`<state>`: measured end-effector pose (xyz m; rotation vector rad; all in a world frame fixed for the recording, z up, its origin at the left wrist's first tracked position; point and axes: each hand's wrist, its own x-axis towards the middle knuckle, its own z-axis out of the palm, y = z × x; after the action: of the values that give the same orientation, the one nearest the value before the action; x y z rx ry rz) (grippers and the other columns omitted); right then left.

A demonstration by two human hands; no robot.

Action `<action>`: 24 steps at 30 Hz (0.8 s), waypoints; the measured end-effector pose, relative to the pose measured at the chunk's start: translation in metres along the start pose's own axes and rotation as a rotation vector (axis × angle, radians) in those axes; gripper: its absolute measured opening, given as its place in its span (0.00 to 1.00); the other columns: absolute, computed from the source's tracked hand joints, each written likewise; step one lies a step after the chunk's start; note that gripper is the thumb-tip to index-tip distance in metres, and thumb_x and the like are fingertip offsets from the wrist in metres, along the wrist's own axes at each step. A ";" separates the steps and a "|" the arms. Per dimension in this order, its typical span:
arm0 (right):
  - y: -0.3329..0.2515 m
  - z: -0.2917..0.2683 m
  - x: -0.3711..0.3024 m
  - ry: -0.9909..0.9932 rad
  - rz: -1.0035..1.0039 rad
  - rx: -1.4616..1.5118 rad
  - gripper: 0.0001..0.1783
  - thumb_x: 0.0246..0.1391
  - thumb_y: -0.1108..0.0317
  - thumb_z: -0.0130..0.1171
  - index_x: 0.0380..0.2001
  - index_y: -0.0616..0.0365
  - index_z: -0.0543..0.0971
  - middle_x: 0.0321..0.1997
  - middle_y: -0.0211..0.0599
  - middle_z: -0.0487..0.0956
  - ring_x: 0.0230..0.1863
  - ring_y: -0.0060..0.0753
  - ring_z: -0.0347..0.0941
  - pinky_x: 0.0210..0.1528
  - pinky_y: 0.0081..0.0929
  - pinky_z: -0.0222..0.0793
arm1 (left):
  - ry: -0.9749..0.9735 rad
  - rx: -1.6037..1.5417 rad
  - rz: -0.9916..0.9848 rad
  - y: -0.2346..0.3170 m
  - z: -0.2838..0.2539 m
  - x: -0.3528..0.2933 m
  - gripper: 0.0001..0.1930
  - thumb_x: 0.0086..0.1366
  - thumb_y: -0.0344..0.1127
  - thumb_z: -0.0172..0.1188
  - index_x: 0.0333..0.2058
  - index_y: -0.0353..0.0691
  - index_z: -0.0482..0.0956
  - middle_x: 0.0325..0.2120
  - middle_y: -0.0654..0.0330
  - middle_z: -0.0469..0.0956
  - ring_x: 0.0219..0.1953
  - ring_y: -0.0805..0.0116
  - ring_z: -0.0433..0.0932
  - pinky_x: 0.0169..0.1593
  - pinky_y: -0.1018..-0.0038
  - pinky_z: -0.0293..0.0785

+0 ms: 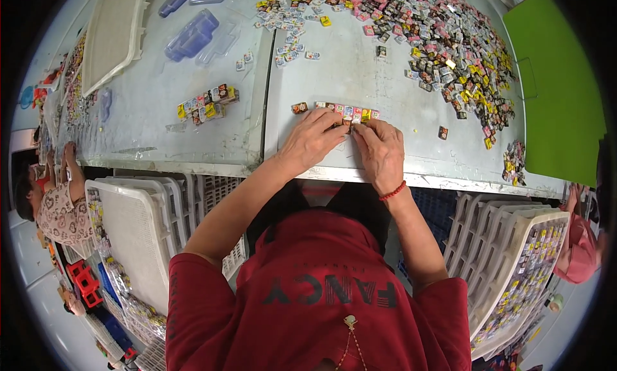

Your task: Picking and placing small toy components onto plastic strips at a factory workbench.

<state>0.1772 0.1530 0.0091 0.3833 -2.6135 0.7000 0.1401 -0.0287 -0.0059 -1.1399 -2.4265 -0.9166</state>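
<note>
A short row of small printed boxes [349,111], in white, pink, yellow and brown, lies on the table in front of me. My left hand [313,140] is closed at its left and middle part, fingers bent and pressing on the near side. From the right, my right hand [382,151] pinches at the row's near edge, its thumb and fingertips close to those of my left hand. A dark piece shows between the fingertips, partly hidden by them. One loose brown box [299,107] lies just left of the row.
A big heap of small boxes [443,43] spreads across the far right. An assembled block of boxes [207,105] sits on the left table, near clear purplish plastic trays [193,35]. White crates [132,223] stand below the table's front edge. A co-worker [61,197] is at far left.
</note>
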 end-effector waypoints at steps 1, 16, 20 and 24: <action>0.002 0.001 0.000 0.025 0.033 0.036 0.12 0.46 0.72 0.64 0.37 0.56 0.81 0.37 0.34 0.77 0.40 0.37 0.72 0.47 0.34 0.64 | 0.000 0.001 -0.006 0.000 0.000 0.001 0.13 0.51 0.29 0.65 0.38 0.36 0.79 0.39 0.59 0.73 0.46 0.59 0.71 0.50 0.66 0.70; 0.010 0.002 0.016 -0.024 0.040 -0.020 0.14 0.43 0.70 0.66 0.37 0.53 0.80 0.39 0.32 0.77 0.44 0.38 0.69 0.51 0.38 0.59 | 0.020 -0.040 -0.024 -0.003 0.003 0.001 0.13 0.48 0.28 0.67 0.35 0.39 0.79 0.38 0.62 0.74 0.47 0.61 0.71 0.51 0.67 0.70; 0.013 -0.003 0.028 -0.221 0.076 -0.040 0.12 0.42 0.69 0.66 0.34 0.52 0.79 0.38 0.31 0.77 0.44 0.38 0.69 0.53 0.39 0.56 | -0.007 -0.069 -0.037 -0.006 0.003 -0.001 0.12 0.49 0.28 0.66 0.35 0.39 0.79 0.39 0.62 0.74 0.47 0.61 0.71 0.51 0.67 0.70; 0.018 -0.004 0.030 -0.229 0.051 -0.010 0.10 0.42 0.69 0.66 0.32 0.53 0.79 0.36 0.31 0.77 0.44 0.38 0.69 0.53 0.38 0.56 | 0.021 -0.077 -0.035 -0.005 0.005 -0.002 0.12 0.49 0.28 0.66 0.35 0.38 0.79 0.40 0.61 0.74 0.47 0.61 0.71 0.51 0.67 0.70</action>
<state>0.1453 0.1649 0.0183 0.4169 -2.8502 0.6955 0.1375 -0.0292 -0.0124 -1.1121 -2.4203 -1.0361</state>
